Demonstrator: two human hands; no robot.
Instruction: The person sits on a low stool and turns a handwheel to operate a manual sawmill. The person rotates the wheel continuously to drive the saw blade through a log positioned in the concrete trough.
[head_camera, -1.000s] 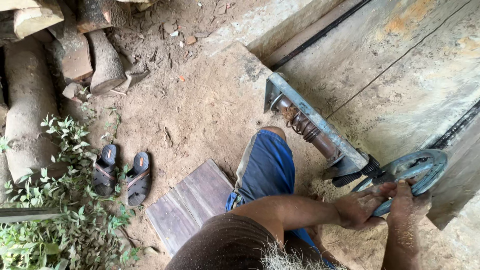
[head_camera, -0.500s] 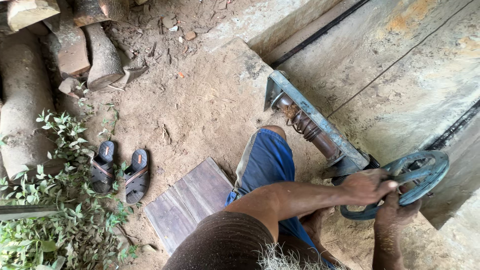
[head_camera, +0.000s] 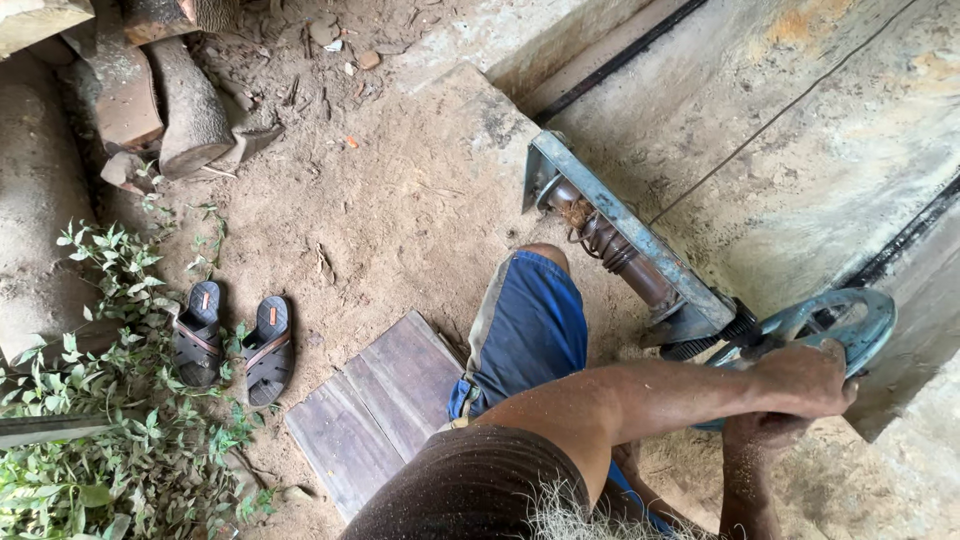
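The person's left hand (head_camera: 800, 380) is closed over the top of a round grey-green metal handwheel (head_camera: 850, 330), fingers wrapped around its rim on the near side, while the right hand (head_camera: 765, 430) comes up from below and sits just under the left, touching the lower part of the same wheel; how tightly its fingers close cannot be told because the left hand and forearm cover them. The handwheel stands at the lower right of the view, on the near end of a long grey steel frame (head_camera: 620, 225) that carries a rusty brown threaded shaft with a coil spring (head_camera: 610, 245) running diagonally up to the left. A thin taut cable (head_camera: 780, 115) runs from the frame across the concrete slab (head_camera: 800, 150). A knee in blue shorts (head_camera: 530, 325) rests on the sandy ground just beside a dark wooden board (head_camera: 375, 405). A pair of brown sandals (head_camera: 230, 340) lies well apart to the left, near green leafy weeds (head_camera: 100, 440) and cut logs (head_camera: 160, 100)
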